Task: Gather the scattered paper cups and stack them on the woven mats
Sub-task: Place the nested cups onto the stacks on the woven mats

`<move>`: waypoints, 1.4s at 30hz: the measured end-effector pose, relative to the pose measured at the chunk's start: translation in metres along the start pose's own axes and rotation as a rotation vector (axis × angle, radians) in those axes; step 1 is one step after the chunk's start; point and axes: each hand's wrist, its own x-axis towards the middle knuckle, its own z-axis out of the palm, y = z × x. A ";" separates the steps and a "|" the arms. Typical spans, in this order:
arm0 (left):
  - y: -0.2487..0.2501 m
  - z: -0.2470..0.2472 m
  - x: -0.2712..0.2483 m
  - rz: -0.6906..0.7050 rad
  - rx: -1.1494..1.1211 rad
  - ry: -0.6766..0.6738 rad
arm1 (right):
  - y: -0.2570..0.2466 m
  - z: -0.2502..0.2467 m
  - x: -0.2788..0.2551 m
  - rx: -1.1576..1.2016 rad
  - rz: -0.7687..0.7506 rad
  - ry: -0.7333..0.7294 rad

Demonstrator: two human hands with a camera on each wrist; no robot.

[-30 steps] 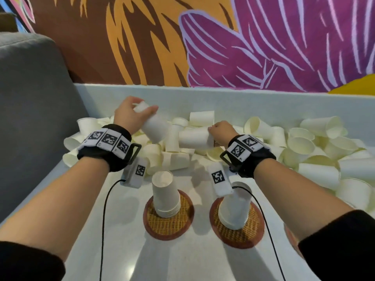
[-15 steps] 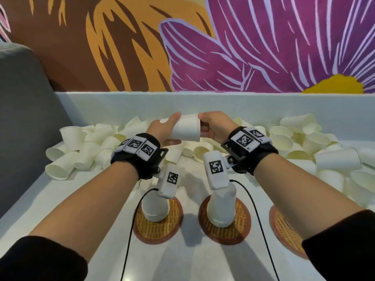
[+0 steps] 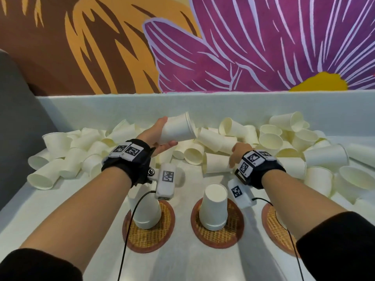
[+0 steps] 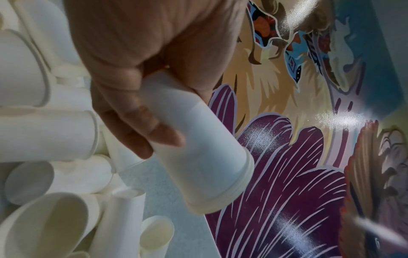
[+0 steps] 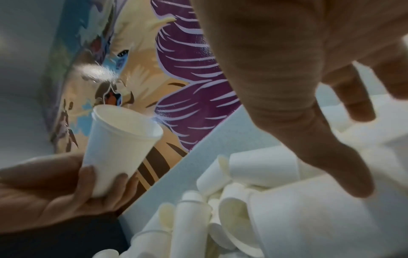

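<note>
I found my left hand (image 3: 155, 136) closed around the base end of a white paper cup (image 3: 178, 129), thumb beneath and fingers (image 5: 87, 179) wrapped over, the cup held clear above the pile with its open rim tilted up and to the right; the left wrist view showed nested rims at its mouth, so it may have been more than one cup. My right hand (image 3: 238, 152) held nothing: its fingers (image 5: 357, 101) were spread and loosely extended, hovering just above the loose cups, and I could not tell whether any fingertip touched one. The scattered cups (image 3: 272, 138) lay heaped on their sides along the far half of the pale desk (image 3: 182, 264), spreading left and right against a low light wall (image 3: 101, 108). Nearer me, three round woven mats sat in a row: the left mat (image 3: 149, 238) carried an inverted stack of cups (image 3: 146, 211), the middle mat (image 3: 218, 234) carried another inverted stack (image 3: 214, 207), and the right mat (image 3: 274, 228) was partly hidden by my forearm. Behind the wall stood a mural (image 3: 263, 47) of purple petals.
</note>
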 end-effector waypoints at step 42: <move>-0.067 0.079 -0.054 0.715 1.159 -0.407 | 0.066 -0.052 -0.105 1.120 -0.176 0.185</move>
